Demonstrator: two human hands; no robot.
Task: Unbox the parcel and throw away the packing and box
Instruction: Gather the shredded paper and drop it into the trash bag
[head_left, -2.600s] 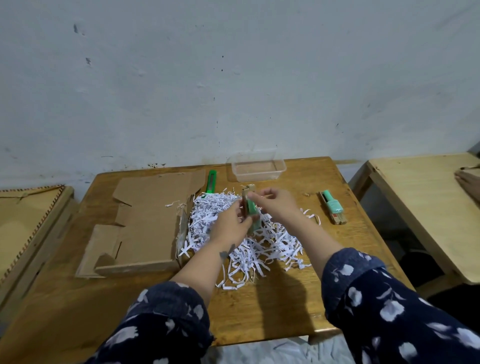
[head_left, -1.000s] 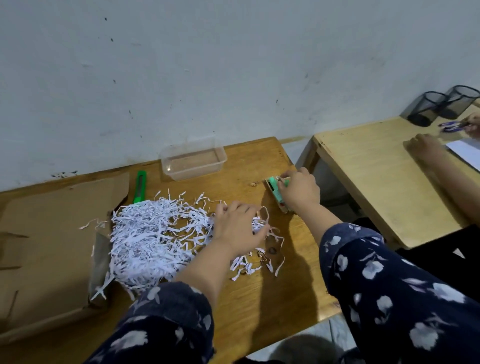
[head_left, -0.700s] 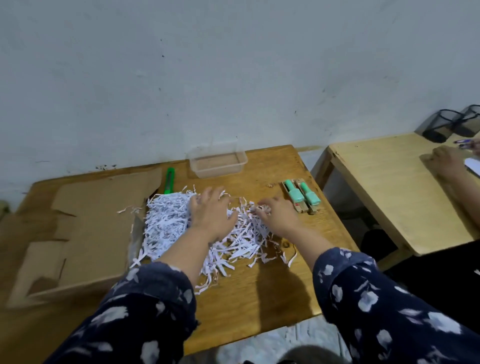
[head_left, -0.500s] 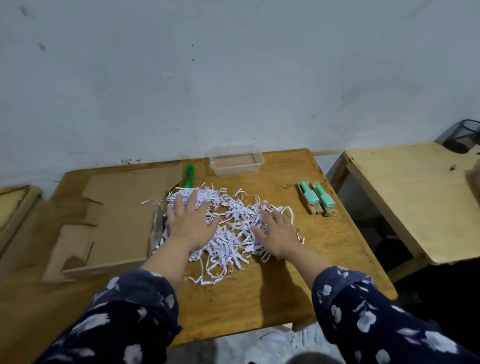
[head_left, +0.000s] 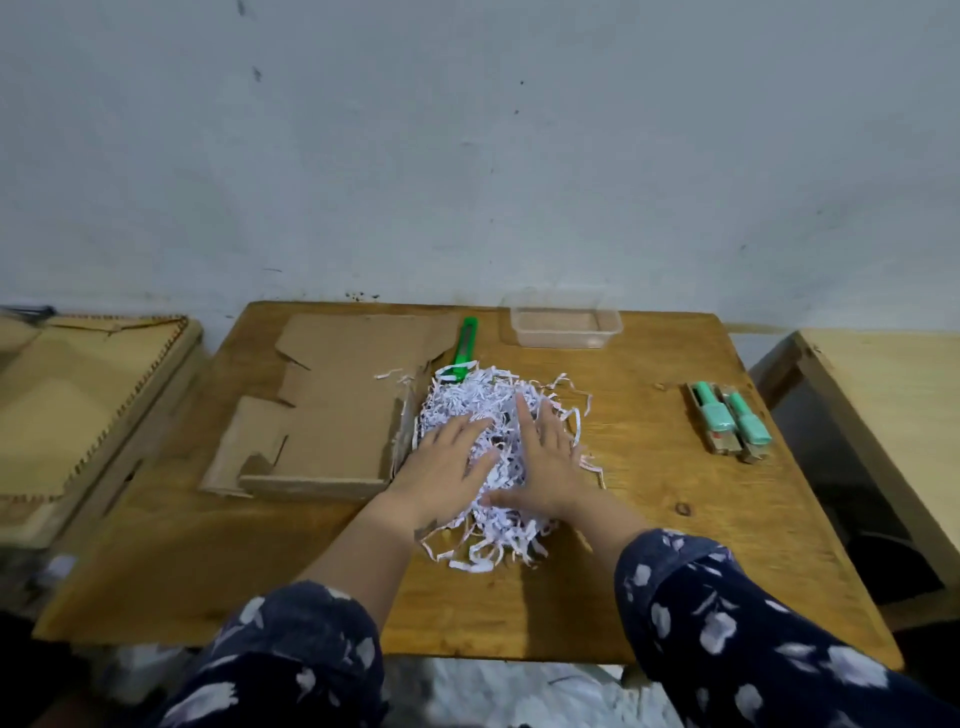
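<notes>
A heap of white shredded paper (head_left: 485, 400) lies in the middle of the wooden table (head_left: 649, 545). My left hand (head_left: 441, 467) presses flat on the heap's left side, fingers spread. My right hand (head_left: 545, 462) lies flat on its right side, fingers spread too. The two hands sit close together with shreds bunched between them. An opened, flattened cardboard box (head_left: 332, 410) lies just left of the heap. Two mint-green items (head_left: 730, 421) rest side by side near the table's right edge.
A green box cutter (head_left: 465, 348) lies behind the heap, partly under the shreds. A clear plastic tub (head_left: 563, 325) stands at the back edge by the wall. A lighter table (head_left: 893, 415) stands to the right, a wooden board (head_left: 78, 395) to the left.
My right hand set the second mint-green item beside the first, then came back to the paper. Both hands have drawn inward, bunching the spread shreds into a tighter heap.
</notes>
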